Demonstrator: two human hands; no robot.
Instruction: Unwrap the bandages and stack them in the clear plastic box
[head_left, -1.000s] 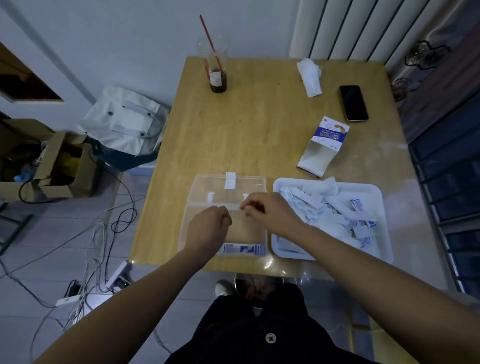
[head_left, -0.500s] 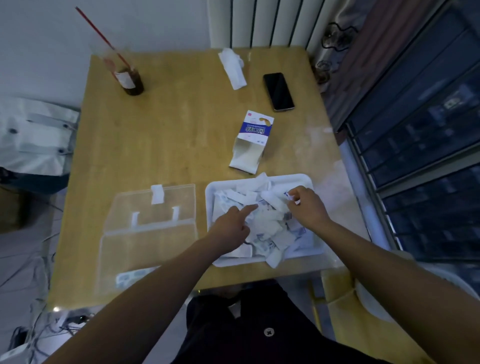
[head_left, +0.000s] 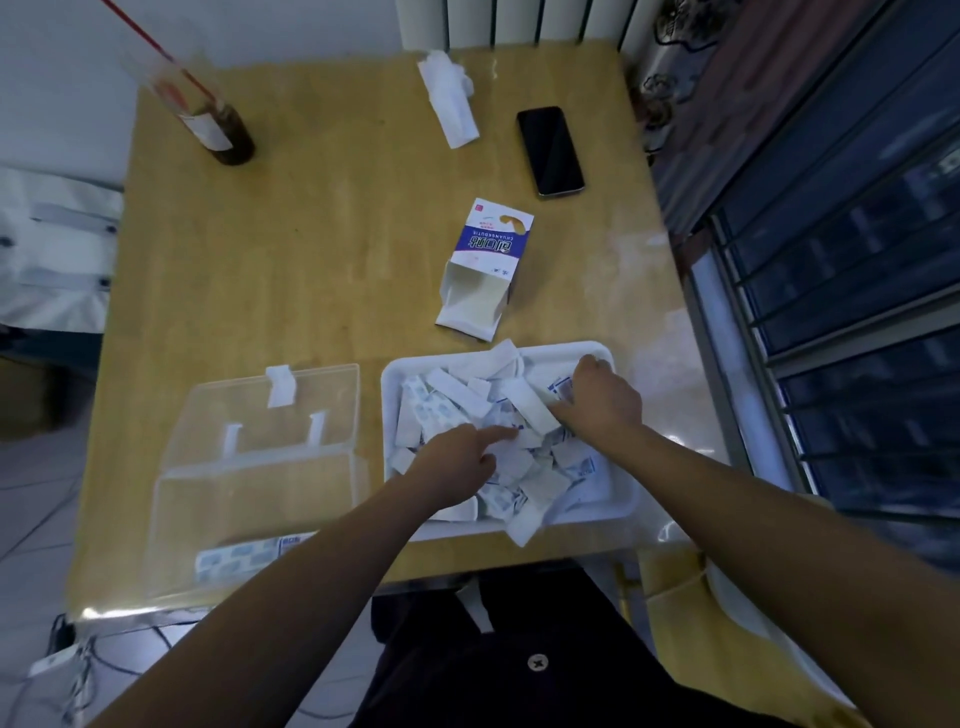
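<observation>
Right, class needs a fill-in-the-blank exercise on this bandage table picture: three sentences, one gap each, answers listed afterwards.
1. The left hand and right hand are both over the ____ tray.
2. The clear plastic box stands beside the tray with its lid ____.
3. The phone lies flat on the table with its screen facing ____.

Missing words: white; open; up.

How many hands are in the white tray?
2. The left hand touches the wrapped bandages in the middle of the white tray; the right hand reaches into them near its far right corner.
</observation>
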